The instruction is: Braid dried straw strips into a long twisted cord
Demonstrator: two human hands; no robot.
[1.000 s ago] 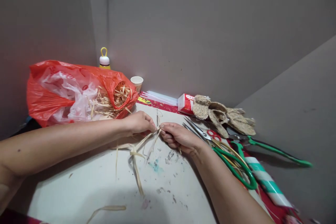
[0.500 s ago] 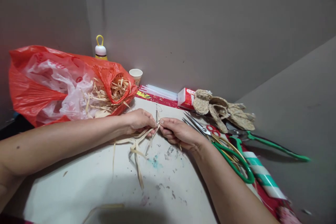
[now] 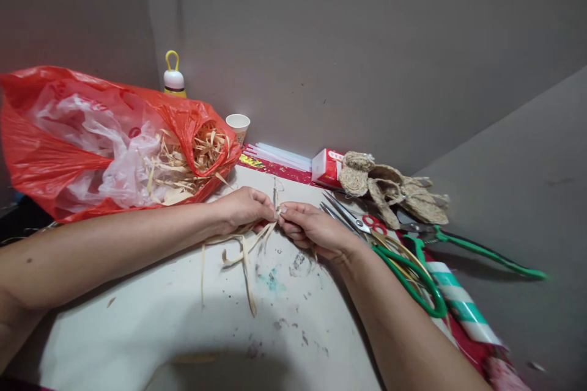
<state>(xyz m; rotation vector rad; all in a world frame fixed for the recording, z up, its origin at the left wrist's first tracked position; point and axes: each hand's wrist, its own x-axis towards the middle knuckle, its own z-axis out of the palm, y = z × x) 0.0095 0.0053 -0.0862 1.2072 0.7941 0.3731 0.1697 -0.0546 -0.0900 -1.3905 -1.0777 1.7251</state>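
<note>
Over the middle of the white table (image 3: 192, 311), my left hand (image 3: 251, 208) and my right hand (image 3: 308, 227) meet fingertip to fingertip. Both are closed in a pinch on pale dried straw strips (image 3: 247, 263), whose loose ends trail down and to the left below my left hand. A thin dark wire-like piece (image 3: 275, 189) sticks up just behind the pinched spot. The exact crossing of the strips between the fingers is too small to make out.
On the left lies a red plastic bag (image 3: 59, 134) spilling dried straw (image 3: 208, 146). Behind stand a bottle (image 3: 174, 80) and a paper cup (image 3: 238, 125). Along the right are woven straw pieces (image 3: 385, 186), green-handled scissors (image 3: 413, 281), pruning shears (image 3: 486, 253) and a striped roll (image 3: 463, 302).
The view has shifted slightly. Both hands keep their pinch at nearly the same spot, while the loose straw ends below my left hand have swung a little right and upward.
</note>
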